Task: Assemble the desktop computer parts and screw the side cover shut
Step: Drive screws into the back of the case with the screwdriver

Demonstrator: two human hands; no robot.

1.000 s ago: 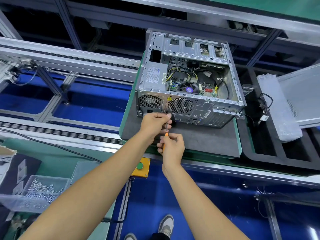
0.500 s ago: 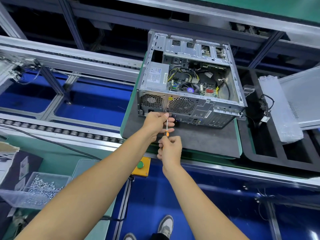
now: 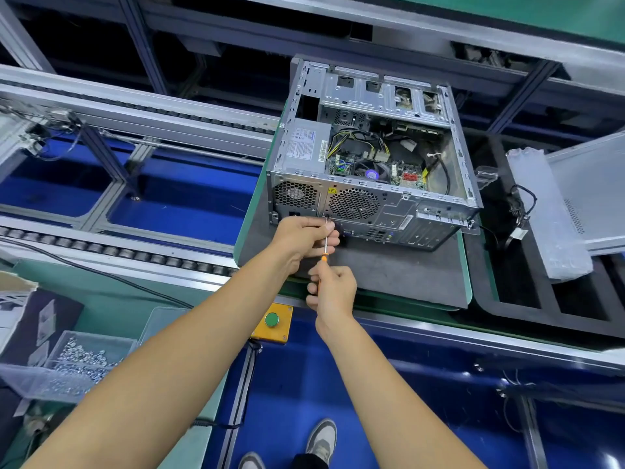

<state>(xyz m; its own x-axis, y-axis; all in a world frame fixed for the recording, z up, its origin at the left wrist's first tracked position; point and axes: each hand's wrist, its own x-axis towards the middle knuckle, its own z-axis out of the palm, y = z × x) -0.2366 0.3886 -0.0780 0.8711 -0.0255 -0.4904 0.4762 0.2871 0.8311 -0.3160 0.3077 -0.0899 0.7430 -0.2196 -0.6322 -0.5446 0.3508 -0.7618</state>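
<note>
1. Screwdriver work is the step in hand: our right hand (image 3: 333, 291) is curled round the orange handle of a slim screwdriver with a steel shaft (image 3: 325, 243), and the tip meets the rear panel of the open grey metal computer case (image 3: 368, 211), just below and left of the round fan grille.
2. Our left hand (image 3: 304, 236) pinches the steel shaft near its tip, fingers curled round it, to steady the tool against the panel. We cannot see the screw itself; it is too small or hidden by the fingers.
3. The case lies on its side on a dark grey foam mat (image 3: 389, 275) on the green-edged desk (image 3: 465, 286), with the open side turned up, so that the board and cables are visible.
4. The relation that matters: the long axis of the screwdriver runs from the right hand up and away toward the case, almost square to the rear panel. The left hand is nearer to the panel, the right hand is behind it on the same line.
5. We judge that the next turn needs this line kept straight, otherwise the tip may slip out.
6. The flat grey metal side cover (image 3: 595, 191) rests well apart at the right, not yet mounted.
7. A clear plastic box of silver screws (image 3: 77, 363) stands at the far left.
</note>
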